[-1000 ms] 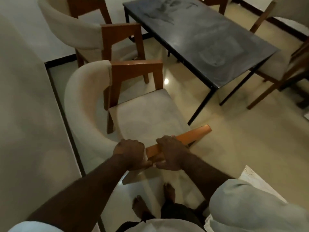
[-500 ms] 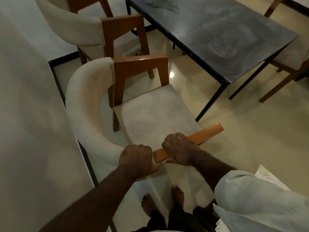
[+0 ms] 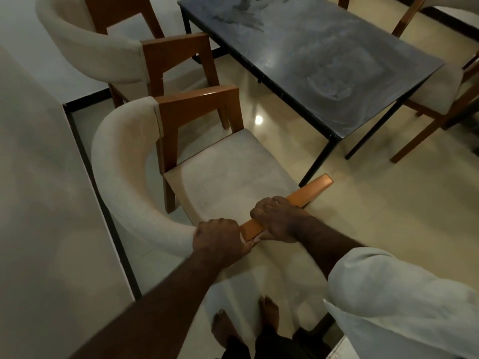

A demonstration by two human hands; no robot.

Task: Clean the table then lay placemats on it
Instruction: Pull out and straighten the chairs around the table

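Note:
A dark stone-topped table point(image 3: 324, 60) with black legs stands at the upper right, its top smeared with dusty marks. In front of me is a cream upholstered chair point(image 3: 223, 172) with a wooden frame. My left hand point(image 3: 220, 239) grips the near wooden armrest point(image 3: 305, 195) where it meets the padded back. My right hand point(image 3: 280, 218) grips the same armrest a little farther along. No placemat or cloth is in my hands.
A second cream chair point(image 3: 103, 50) stands behind the first, near the wall. More chairs point(image 3: 438, 89) sit on the table's far side at the right. A grey wall point(image 3: 33, 203) runs along the left. My bare feet point(image 3: 246, 325) stand on glossy beige floor tiles.
The chair has shifted slightly with both hands still gripping its armrest. The view has swung a little, bringing the table nearer the centre.

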